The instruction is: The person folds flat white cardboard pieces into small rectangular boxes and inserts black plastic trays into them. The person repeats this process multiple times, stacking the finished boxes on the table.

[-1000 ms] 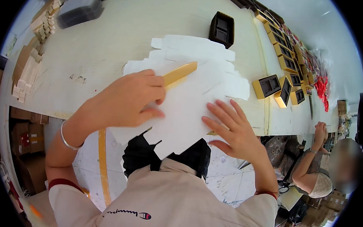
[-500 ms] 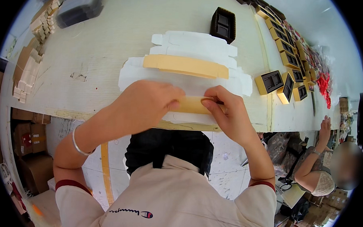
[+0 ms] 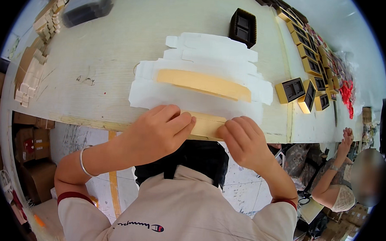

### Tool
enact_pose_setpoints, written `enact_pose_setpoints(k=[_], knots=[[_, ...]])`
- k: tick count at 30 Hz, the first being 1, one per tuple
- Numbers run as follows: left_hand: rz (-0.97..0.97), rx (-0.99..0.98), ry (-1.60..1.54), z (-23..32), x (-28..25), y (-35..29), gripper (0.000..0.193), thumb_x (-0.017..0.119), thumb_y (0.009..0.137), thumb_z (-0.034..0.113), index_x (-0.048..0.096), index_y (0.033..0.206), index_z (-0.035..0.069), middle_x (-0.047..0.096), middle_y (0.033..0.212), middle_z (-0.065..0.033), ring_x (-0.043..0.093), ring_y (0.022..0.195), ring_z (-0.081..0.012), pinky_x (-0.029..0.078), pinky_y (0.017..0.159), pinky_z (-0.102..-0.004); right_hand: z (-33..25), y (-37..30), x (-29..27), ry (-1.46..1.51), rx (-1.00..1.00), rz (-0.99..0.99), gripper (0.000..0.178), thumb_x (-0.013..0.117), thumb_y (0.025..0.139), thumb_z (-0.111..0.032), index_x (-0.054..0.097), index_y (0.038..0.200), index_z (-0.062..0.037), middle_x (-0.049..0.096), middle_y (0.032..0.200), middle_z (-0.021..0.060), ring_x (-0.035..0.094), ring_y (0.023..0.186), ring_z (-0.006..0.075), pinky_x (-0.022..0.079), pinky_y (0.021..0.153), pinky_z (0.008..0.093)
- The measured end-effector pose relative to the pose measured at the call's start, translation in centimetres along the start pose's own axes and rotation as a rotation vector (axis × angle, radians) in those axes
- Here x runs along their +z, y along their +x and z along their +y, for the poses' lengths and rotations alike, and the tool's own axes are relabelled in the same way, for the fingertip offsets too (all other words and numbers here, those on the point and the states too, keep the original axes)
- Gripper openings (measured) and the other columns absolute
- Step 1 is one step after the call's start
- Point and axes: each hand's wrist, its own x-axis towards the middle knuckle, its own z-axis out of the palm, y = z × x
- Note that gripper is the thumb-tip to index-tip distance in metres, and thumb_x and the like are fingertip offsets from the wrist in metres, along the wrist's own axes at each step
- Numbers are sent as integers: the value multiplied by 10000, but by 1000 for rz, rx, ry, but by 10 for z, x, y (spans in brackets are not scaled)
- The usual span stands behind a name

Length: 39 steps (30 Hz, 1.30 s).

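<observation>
Head cam: left hand (image 3: 163,130) and right hand (image 3: 246,141) each grip one end of a gold card strip (image 3: 207,124), so neither's nearer, and its long axis runs side to side between them. It's right by the counter (image 3: 104,109) front edge, with white card blanks (image 3: 208,51) spread out just beyond.

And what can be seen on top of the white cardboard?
A yellowish band crosses the white cardboard; left hand and right hand hold another strip at its near edge. What they cover cannot be seen.
</observation>
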Motion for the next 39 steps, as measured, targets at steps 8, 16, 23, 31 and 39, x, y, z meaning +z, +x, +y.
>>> enact_pose_setpoints(k=[8,16,23,31,39], knots=[[-85,-207,-287,-16,-11,18,157,702,726,86,650,866,38,593,787,-47,576,712,-244,478,603,-325,2,18,-4,154,171,-46,140,653,754,-78,562,845,-23,534,819,89,553,763,252,451,645,348],[98,-257,-184,-17,-18,27,184,656,791,119,660,966,58,627,956,-86,579,843,-293,483,733,-371,15,38,-5,344,354,-196,140,602,753,0,532,864,-50,564,722,111,592,741,323,448,665,383],[-131,-301,-404,-72,-21,27,363,622,831,56,571,1191,68,597,1160,-136,540,1070,-289,457,898,-374,35,51,-33,154,174,-369,205,627,715,-6,579,906,-61,581,768,67,561,811,263,445,700,361],[-178,-559,-593,-40,-9,34,391,546,807,-25,523,1187,66,576,1051,-137,581,932,-315,483,783,-383,8,50,-10,26,73,-181,270,637,685,-59,599,952,-68,558,1022,66,553,806,211,460,663,317],[-389,-143,-582,-46,-37,23,308,679,743,12,644,1044,64,563,965,-85,537,908,-281,474,746,-347,15,36,-9,414,152,-146,236,711,711,-64,580,906,-54,535,988,83,551,822,278,471,689,367]])
